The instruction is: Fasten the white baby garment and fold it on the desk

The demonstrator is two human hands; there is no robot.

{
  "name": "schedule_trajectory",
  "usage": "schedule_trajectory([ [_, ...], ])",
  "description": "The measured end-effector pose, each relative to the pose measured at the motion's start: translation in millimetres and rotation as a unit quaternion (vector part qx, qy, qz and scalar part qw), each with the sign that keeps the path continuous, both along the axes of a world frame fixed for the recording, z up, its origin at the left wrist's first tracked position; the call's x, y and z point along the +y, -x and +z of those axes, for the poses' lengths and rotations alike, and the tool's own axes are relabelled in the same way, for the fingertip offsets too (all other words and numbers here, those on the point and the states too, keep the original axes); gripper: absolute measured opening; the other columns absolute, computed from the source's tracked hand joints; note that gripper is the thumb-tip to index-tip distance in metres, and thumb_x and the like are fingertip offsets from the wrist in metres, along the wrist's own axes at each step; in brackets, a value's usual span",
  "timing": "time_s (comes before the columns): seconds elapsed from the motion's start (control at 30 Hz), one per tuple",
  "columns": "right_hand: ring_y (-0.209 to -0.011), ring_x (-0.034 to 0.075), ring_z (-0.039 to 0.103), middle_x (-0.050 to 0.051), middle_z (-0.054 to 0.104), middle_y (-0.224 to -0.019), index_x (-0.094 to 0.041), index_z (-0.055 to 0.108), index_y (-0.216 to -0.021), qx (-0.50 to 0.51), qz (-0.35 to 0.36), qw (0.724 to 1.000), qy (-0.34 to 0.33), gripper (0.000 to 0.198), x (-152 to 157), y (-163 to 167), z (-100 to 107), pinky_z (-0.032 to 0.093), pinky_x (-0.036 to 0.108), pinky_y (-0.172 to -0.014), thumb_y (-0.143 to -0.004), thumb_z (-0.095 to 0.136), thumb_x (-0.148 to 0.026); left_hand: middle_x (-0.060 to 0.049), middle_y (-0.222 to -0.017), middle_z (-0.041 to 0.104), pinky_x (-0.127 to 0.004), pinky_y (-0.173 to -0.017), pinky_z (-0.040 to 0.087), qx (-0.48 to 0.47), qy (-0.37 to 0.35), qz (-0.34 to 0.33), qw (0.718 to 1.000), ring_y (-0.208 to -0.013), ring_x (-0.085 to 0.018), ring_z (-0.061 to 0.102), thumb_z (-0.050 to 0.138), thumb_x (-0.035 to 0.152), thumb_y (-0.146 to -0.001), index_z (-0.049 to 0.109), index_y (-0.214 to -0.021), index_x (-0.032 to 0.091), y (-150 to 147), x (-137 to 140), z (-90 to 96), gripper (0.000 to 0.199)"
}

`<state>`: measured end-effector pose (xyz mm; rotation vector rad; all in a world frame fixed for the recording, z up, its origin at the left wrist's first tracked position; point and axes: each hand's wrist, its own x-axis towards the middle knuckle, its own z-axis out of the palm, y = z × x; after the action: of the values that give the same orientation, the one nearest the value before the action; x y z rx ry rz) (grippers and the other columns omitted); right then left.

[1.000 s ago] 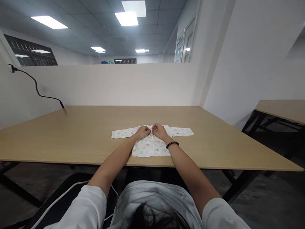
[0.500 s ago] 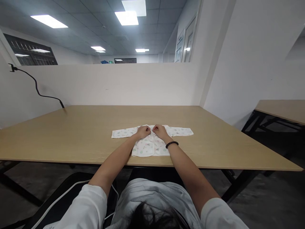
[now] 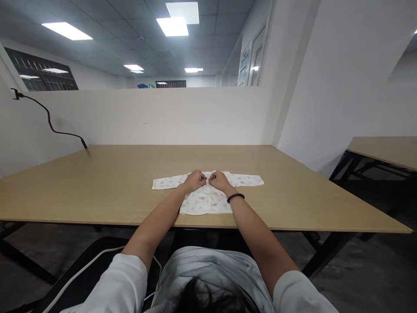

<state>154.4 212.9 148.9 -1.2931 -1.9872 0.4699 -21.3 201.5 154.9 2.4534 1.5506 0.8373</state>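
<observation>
A small white baby shirt (image 3: pixel 202 203) with a pastel print lies spread flat near the table's front edge, its collar side away from me and its sleeves stretched out left and right. My left hand (image 3: pixel 196 179) is closed in a pinch at the upper middle of the front. Facing it, a short gap away, my right hand (image 3: pixel 219 180) pinches the cloth on the other side of the opening. A dark beaded bracelet (image 3: pixel 235 197) circles my right wrist. The fingertips hide the exact bit of fabric or fastener between them.
The shirt rests on a wide wooden table (image 3: pixel 97 187) against a low white partition (image 3: pixel 182 115). A black gooseneck holder (image 3: pixel 50 119) rises at the table's back left. Another table (image 3: pixel 387 150) stands to the right. A black chair with a white cable (image 3: pixel 78 274) is at lower left.
My left hand has shifted very slightly at the shirt's front. Both hands keep their pinch; the shirt lies as before.
</observation>
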Motion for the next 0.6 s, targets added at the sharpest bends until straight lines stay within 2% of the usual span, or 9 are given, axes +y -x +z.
schedule_trajectory([
  [0.13, -0.079, 0.02, 0.064, 0.004, 0.072, -0.074, -0.017, 0.071, -0.065, -0.022, 0.038, 0.999, -0.02, 0.013, 0, -2, 2, 0.047, 0.026, -0.073, -0.066, 0.061, -0.009, -0.004, -0.076, 0.067, -0.028, -0.075, 0.046, 0.015, -0.011, -0.031, 0.999, -0.08, -0.021, 0.06, 0.059, 0.024, -0.075, 0.076, -0.071, 0.018, 1, 1, 1.3, 0.018],
  [0.23, -0.082, 0.02, 0.065, 0.004, 0.073, -0.076, -0.017, 0.073, -0.067, -0.043, 0.07, 0.996, -0.043, 0.014, 2, -5, 3, 0.047, 0.026, -0.075, -0.069, 0.061, -0.009, -0.003, -0.072, 0.067, -0.025, -0.067, 0.043, -0.018, 0.007, -0.029, 0.999, -0.074, -0.018, 0.059, 0.058, 0.027, -0.075, 0.073, -0.066, 0.016, 0, 2, -0.4, 0.02],
  [0.43, -0.091, 0.021, 0.065, 0.004, 0.075, -0.09, -0.02, 0.077, -0.08, -0.102, 0.066, 0.991, -0.048, 0.015, 4, -11, 3, 0.046, 0.027, -0.083, -0.078, 0.062, -0.016, 0.0, -0.069, 0.068, -0.022, -0.061, 0.04, -0.133, 0.075, -0.015, 0.988, -0.068, -0.015, 0.058, 0.059, 0.028, -0.073, 0.075, -0.071, 0.015, 0, 6, -7.8, 0.021],
  [0.6, -0.099, 0.022, 0.064, 0.002, 0.075, -0.099, -0.025, 0.077, -0.088, -0.128, 0.07, 0.988, -0.053, 0.015, -1, -14, 5, 0.045, 0.028, -0.085, -0.084, 0.063, -0.022, -0.001, -0.066, 0.069, -0.022, -0.058, 0.04, -0.154, 0.089, -0.016, 0.984, -0.064, -0.014, 0.057, 0.06, 0.026, -0.072, 0.077, -0.076, 0.014, 0, 6, -8.1, 0.021],
])
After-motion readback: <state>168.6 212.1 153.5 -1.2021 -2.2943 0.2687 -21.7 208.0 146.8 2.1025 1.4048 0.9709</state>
